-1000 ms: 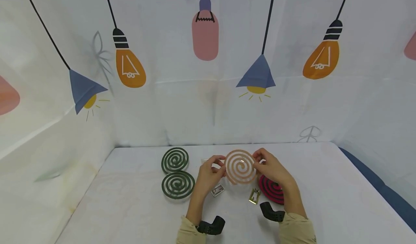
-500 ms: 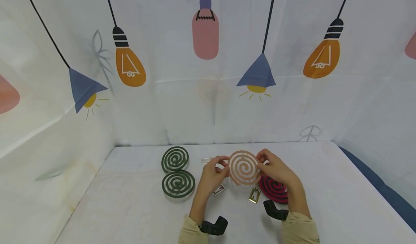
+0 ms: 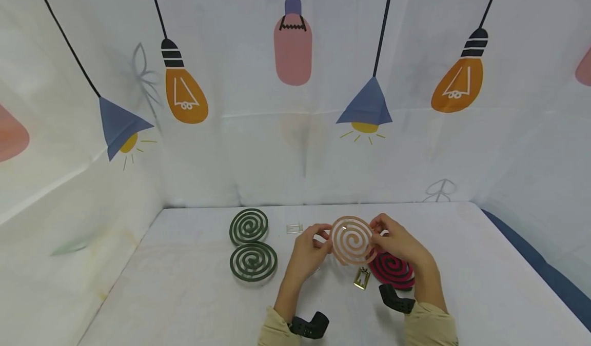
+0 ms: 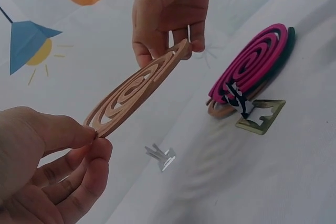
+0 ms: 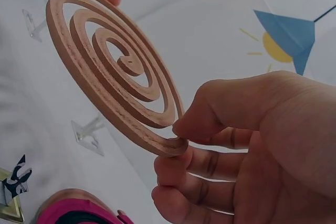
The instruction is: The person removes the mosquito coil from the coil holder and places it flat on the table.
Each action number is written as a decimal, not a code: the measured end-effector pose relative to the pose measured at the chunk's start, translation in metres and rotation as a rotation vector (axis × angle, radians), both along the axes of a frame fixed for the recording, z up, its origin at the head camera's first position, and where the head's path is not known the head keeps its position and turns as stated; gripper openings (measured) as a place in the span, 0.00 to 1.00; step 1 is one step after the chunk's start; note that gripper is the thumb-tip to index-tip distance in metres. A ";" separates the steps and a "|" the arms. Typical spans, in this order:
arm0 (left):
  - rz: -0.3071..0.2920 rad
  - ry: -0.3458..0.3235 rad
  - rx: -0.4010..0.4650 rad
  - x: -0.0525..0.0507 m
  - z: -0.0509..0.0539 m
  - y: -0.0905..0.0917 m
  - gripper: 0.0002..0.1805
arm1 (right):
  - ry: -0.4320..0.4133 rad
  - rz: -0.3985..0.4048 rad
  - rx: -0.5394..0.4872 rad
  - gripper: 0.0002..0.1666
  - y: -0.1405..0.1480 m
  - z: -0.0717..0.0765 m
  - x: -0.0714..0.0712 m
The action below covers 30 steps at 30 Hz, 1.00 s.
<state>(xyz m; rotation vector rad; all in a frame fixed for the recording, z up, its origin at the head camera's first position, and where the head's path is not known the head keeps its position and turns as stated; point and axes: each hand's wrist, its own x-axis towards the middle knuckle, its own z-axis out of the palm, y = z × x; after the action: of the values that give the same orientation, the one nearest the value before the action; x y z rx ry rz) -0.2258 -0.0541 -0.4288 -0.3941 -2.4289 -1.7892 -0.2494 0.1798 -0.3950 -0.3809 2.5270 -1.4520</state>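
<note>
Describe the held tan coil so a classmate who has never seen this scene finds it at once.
Start at the white table. Above it, the left hand and right hand pinch opposite edges of a tan coil. Unlike the green coils and pink coil, it is held up in the air.

Tan coil (image 3: 353, 240) bridges left hand (image 3: 310, 253) and right hand (image 3: 398, 241), blocking the gap between them; air underneath, down to the table (image 3: 194, 294). Wide lane left of the green coils (image 3: 253, 262), another right of the right forearm (image 3: 429, 287). Between green coils and left forearm (image 3: 287, 297) it's tight, see-through stand (image 3: 294, 228) near the far end. Red coil (image 3: 396, 273) and gold stand (image 3: 359, 286) just beside it block a low pass by the right wrist.
</note>
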 end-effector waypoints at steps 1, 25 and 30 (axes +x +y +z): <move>0.001 0.002 -0.006 0.000 0.000 0.001 0.17 | -0.005 -0.002 0.001 0.15 0.001 0.000 0.000; -0.001 -0.004 -0.034 0.001 -0.003 0.005 0.18 | 0.002 0.026 0.028 0.15 0.006 0.002 0.002; 0.004 0.019 -0.066 0.002 -0.003 0.006 0.17 | 0.003 0.024 0.038 0.15 0.008 0.002 0.003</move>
<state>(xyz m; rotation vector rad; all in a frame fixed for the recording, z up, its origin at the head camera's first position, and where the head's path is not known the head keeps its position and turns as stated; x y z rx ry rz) -0.2239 -0.0477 -0.4316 -0.4092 -2.4791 -1.7000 -0.2466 0.1874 -0.3931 -0.4059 2.5388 -1.3940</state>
